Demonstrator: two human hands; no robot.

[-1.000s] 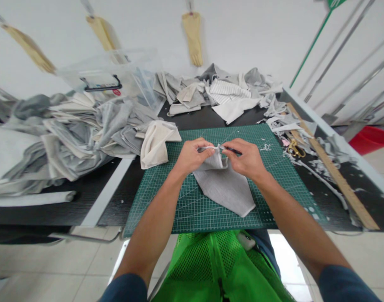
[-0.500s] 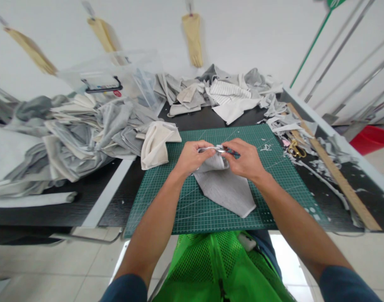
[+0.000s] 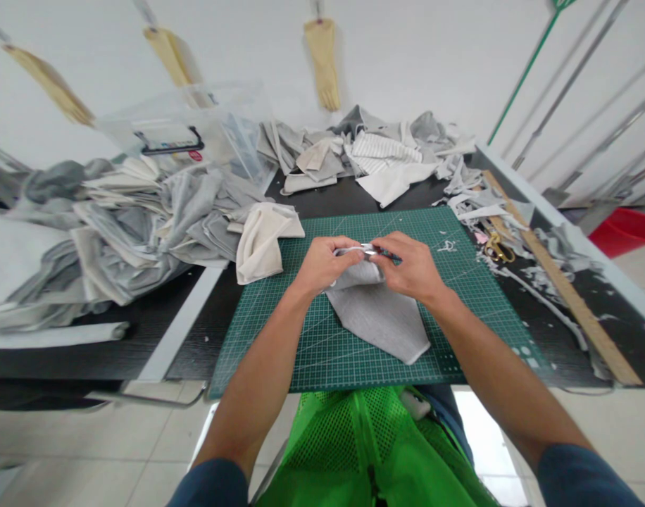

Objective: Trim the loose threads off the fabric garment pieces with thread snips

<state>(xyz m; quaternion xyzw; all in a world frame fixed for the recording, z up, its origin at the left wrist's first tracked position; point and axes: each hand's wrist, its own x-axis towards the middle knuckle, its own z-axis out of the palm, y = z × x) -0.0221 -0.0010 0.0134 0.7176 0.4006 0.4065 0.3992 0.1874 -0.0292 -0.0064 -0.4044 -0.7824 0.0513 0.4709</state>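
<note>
A grey piece of cloth (image 3: 378,317) lies on the green cutting mat (image 3: 259,331), its far edge lifted. My left hand (image 3: 322,264) pinches that far edge from the left, fingers closed on the cloth. My right hand (image 3: 415,267) pinches the same edge from the right and also grips a small metal tool (image 3: 372,251) whose kind I cannot make out. The two hands nearly touch above the mat's middle.
Heaps of grey and cream fabric (image 3: 127,211) cover the table's left and back. A clear plastic box (image 3: 190,134) stands behind them. Gold scissors (image 3: 494,248) and a long wooden ruler (image 3: 560,289) lie among scraps at right. Green mesh (image 3: 370,451) hangs below the table edge.
Both hands have crept slightly closer together along the cloth's upper edge; the cloth stays in place on the mat.
</note>
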